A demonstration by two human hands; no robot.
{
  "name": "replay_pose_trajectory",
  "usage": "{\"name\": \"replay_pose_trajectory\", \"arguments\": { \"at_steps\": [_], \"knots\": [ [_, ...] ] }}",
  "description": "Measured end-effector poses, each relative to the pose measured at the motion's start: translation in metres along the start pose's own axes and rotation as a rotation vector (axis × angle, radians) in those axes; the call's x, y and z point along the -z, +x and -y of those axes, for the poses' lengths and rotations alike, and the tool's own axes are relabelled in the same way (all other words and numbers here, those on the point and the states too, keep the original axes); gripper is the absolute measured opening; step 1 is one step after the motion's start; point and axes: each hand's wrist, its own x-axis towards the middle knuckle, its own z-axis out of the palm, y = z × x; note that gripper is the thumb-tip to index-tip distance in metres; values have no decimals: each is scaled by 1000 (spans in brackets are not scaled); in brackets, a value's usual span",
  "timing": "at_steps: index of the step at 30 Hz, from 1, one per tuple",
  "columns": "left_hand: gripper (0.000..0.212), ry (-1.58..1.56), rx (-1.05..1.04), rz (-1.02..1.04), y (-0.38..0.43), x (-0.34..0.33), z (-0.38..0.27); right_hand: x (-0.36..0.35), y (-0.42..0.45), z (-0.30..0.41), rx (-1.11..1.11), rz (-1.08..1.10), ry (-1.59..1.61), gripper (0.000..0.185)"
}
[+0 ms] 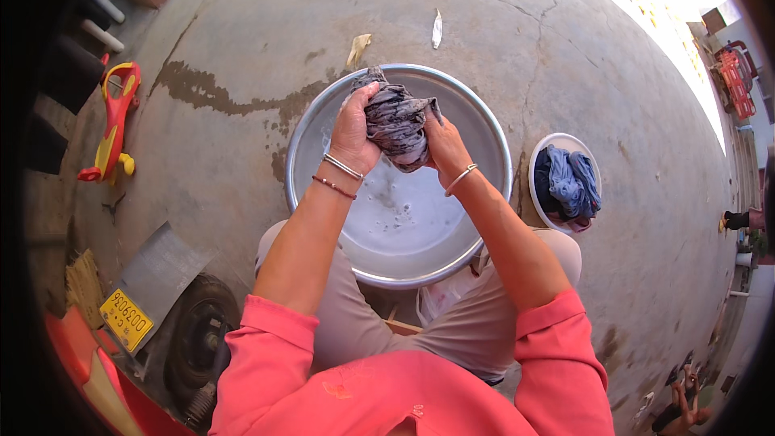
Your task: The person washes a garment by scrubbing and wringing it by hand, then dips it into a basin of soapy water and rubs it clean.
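Note:
A bunched, wet-looking grey and black cloth point(396, 124) is gripped between my two hands above a large round metal basin point(501, 151). My left hand point(356, 130) holds its left side with the thumb on top. At the cloth's right side, my right hand point(445, 148) grips it, and a corner of fabric sticks up beside the fingers. Cloudy, soapy water point(399, 218) with small patches of foam fills the bottom of the basin. The cloth hides part of the basin's far side.
Right of the basin stands a white tub point(534, 184) of blue and dark clothes point(569, 178). A red and yellow ride-on toy point(113, 124) is at the left. A vehicle's wheel point(203, 330) sits close by my left side. Wet patches point(203, 91) mark the concrete floor point(254, 18).

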Motion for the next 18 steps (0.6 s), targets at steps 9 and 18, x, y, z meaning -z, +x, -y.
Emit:
{"name": "replay_pose_trajectory", "arguments": {
  "at_steps": [9,18],
  "knots": [
    [21,7,-82,93,-8,-13,-4,27,-22,11,-119,653,486,56],
    [28,145,2,175,-5,4,-6,20,-9,46,162,219,447,39]
  ]
}}
